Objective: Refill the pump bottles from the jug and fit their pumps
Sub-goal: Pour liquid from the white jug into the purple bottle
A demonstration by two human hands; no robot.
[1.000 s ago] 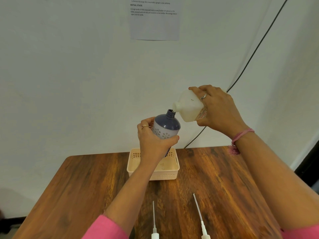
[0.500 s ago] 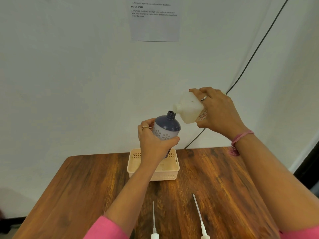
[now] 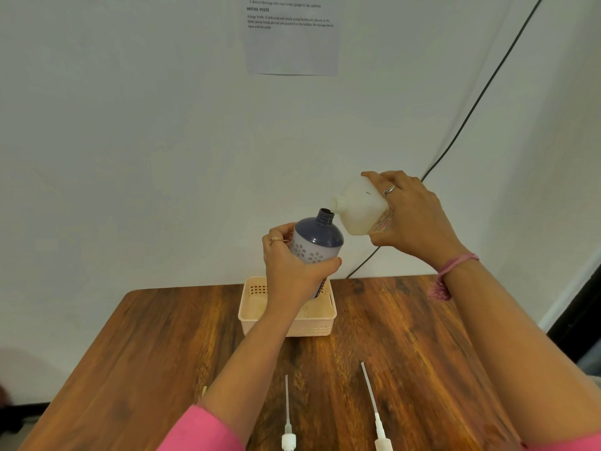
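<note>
My left hand (image 3: 287,270) grips a dark blue pump bottle (image 3: 317,239) with white flower prints, held in the air above the basket, its open neck tilted up and to the right. My right hand (image 3: 414,219) holds a white jug (image 3: 359,208) tipped on its side, spout pointing left, just right of and slightly above the bottle's neck. No liquid stream is visible between them. Two white pumps with long dip tubes lie on the table near me: one (image 3: 287,415) in the middle, one (image 3: 374,408) to its right.
A cream plastic basket (image 3: 320,325) stands on the wooden table (image 3: 146,353) near its far edge, below the bottle. A black cable (image 3: 471,112) runs down the white wall behind. A printed sheet (image 3: 291,34) hangs on the wall above.
The jug's spout has drawn slightly up and away from the bottle's neck. Both hands keep their grip and stay nearly in place.
</note>
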